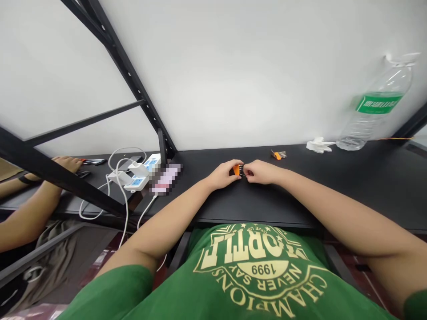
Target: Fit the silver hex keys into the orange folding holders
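Over the middle of the black table, my left hand [227, 174] is closed, with thumb and fingers pinching a small orange holder [236, 170]. Thin dark metal rods stick out of the holder's right side. Against those rod ends, my right hand [262, 171] is closed in a pinch. Its fingertips hide whatever lies between them. Farther back and to the right, a second orange holder [277, 155] with several thin silvery rods lies on the table, apart from both hands.
At the left are a white power strip [142, 175] with plugs and cables, and a blurred-out phone [166, 180]. A black metal frame [133, 84] rises there; beyond it is another person's hand [68, 164]. Crumpled white tissue [319, 144] and a plastic bottle [376, 104] stand back right.
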`<state>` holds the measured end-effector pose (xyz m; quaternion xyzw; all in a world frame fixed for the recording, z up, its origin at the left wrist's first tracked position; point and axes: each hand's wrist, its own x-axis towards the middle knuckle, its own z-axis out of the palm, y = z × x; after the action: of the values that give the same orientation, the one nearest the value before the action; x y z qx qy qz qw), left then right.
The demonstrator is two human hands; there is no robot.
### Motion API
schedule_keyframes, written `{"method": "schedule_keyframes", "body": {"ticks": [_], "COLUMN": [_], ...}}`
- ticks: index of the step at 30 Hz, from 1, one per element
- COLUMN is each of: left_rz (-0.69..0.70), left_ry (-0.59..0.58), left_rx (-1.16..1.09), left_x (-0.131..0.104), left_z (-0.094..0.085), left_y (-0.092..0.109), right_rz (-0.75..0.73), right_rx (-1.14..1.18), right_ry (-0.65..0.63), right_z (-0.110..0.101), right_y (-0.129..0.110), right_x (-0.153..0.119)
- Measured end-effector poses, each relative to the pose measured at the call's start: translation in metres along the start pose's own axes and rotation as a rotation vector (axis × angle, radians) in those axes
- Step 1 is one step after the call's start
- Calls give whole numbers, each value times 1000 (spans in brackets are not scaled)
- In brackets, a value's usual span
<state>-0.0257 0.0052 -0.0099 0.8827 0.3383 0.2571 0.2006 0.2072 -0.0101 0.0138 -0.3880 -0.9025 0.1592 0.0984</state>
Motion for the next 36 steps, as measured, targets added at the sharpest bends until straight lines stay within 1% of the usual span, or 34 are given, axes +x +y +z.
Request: {"method": "schedule_keyframes", "body": {"ticks": [6, 10, 14, 20, 26, 30, 36], "left_rz": [-12, -10, -5, 10, 0, -26, -8], "left_ry": [3, -1, 2, 5, -1, -10, -7], "left_rx": [2, 7, 13, 17, 21, 14, 19], "left_x": [0, 1, 1, 1, 1, 1, 1], "left_z": [0, 0, -1, -1, -1, -2, -2], "left_y": [-2, -1, 0, 0, 1, 3, 1], "right_rz": [-27, -67, -47, -56, -23, -34, -49], "right_rx": [-19, -20, -7, 7, 32, 19, 17], "right_ry": [7, 45, 33, 34, 15, 17, 22], "right_z": [2, 2, 0, -2, -5, -4, -4], "right_y": [0, 1, 3, 2, 1, 1, 2], "right_x": [2, 1, 0, 0, -2, -1, -1]}}
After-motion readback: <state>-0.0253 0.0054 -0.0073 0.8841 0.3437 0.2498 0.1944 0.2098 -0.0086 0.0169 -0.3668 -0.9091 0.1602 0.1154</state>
